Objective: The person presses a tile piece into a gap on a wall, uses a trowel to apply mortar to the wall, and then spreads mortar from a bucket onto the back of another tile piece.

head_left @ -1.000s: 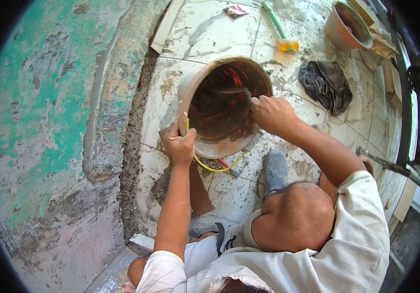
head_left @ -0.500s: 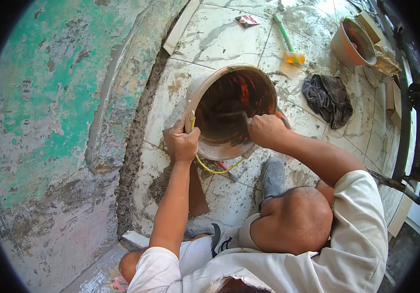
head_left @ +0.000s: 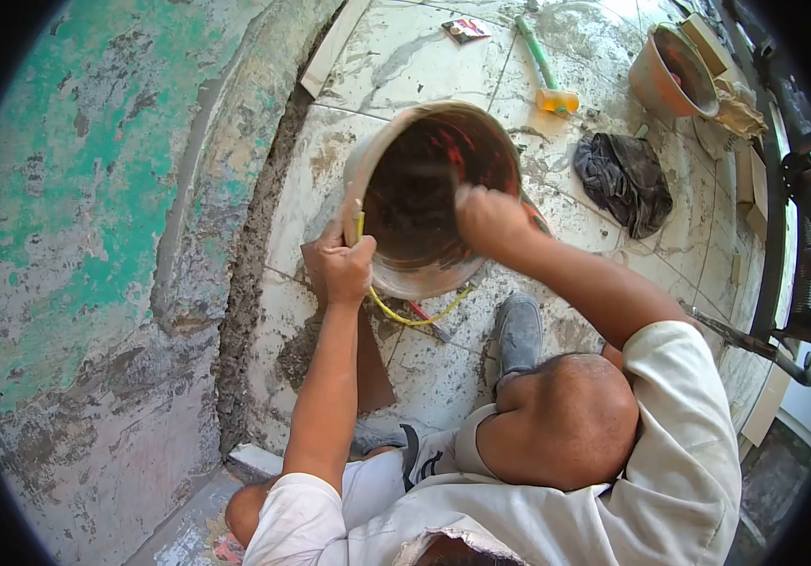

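A mortar-smeared bucket (head_left: pixel 360 170) stands tilted on the tiles, its mouth toward me and its dark inside streaked with red. My left hand (head_left: pixel 347 269) is closed on the near left rim, by the end of the yellow handle (head_left: pixel 405 320), which hangs below the mouth. Over the opening, my right hand (head_left: pixel 492 222) is wrapped round the grip of what looks like a trowel. Motion smears that hand, and the trowel's blade is lost in the dark of the bucket.
A peeling green wall (head_left: pixel 94 217) rises at the left. A green-handled mallet (head_left: pixel 556 100), a black plastic bag (head_left: pixel 624 184), a second bucket (head_left: pixel 655 80) and a small packet (head_left: pixel 467 31) lie beyond. Below the bucket is a brown board (head_left: pixel 374 373), near my shoe (head_left: pixel 520 330).
My right hand has moved up and slightly left over the bucket's mouth with the trowel. My left hand keeps its hold on the rim. The whole view has shifted a little.
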`<act>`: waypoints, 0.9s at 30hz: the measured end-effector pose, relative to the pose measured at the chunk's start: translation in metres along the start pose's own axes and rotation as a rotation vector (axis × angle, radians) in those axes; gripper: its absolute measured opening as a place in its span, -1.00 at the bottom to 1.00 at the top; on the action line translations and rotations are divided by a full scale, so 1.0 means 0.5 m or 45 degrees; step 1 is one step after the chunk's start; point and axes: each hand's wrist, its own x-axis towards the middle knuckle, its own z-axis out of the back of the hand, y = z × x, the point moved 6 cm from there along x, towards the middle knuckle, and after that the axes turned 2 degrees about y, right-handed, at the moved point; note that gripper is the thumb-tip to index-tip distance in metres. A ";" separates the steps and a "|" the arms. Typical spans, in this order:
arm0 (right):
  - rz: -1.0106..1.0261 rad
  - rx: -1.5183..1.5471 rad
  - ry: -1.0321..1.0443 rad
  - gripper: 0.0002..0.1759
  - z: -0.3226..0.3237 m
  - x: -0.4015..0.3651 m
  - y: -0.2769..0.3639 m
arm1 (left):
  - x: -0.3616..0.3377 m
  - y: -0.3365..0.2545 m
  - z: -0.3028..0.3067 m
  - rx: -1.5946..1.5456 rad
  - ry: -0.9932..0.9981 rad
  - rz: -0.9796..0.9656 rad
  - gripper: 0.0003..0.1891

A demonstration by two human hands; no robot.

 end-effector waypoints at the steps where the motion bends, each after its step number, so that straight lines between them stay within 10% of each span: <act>1: 0.137 -0.030 0.182 -0.83 -0.023 -0.028 0.024 | 0.006 -0.006 0.000 -0.139 -0.056 -0.045 -0.55; 12: 0.293 -0.101 0.268 -0.79 -0.017 -0.059 0.049 | -0.001 -0.075 -0.015 0.154 -0.030 -0.144 -0.51; 18: -0.086 0.059 0.130 -0.76 0.044 -0.015 0.004 | 0.003 -0.071 -0.045 0.100 0.169 -0.260 -0.44; 22: 0.117 -0.097 0.509 -0.73 -0.039 -0.072 0.031 | 0.012 -0.062 -0.036 -0.023 0.132 -0.192 -0.46; 27: -0.139 0.081 0.062 -0.80 0.074 -0.011 -0.020 | 0.002 -0.070 -0.048 0.156 0.154 -0.258 -0.47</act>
